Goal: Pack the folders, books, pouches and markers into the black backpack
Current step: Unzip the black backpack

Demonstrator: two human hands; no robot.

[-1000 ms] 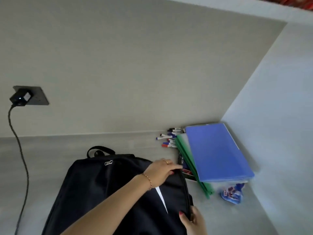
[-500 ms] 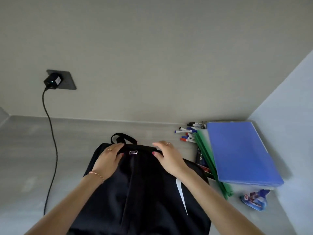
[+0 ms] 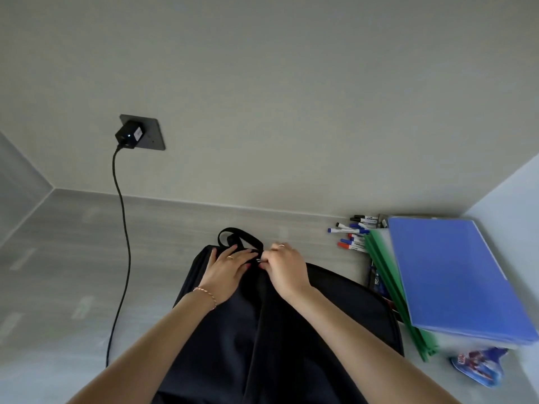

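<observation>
The black backpack [image 3: 335, 310] lies flat on the grey table in front of me, its carry loop [image 3: 233, 236] pointing at the wall. My left hand [image 3: 226, 271] rests flat on its top edge, fingers straight. My right hand [image 3: 287, 271] pinches the metal zipper pull [image 3: 259, 260] at the top of the bag. To the right lie a blue folder [image 3: 455, 275] stacked on green folders [image 3: 388, 284], with several markers [image 3: 351, 231] behind them and a colourful pouch [image 3: 478, 365] in front. Books or pouches under the stack are mostly hidden.
A black charger [image 3: 129, 134] sits in a wall socket, its cable [image 3: 124, 228] running down across the table left of the backpack. Walls close the table at the back and right.
My right hand has closed from flat on the bag top into a pinch on the zipper pull. My left hand stays pressed on the top edge. The view has shifted slightly.
</observation>
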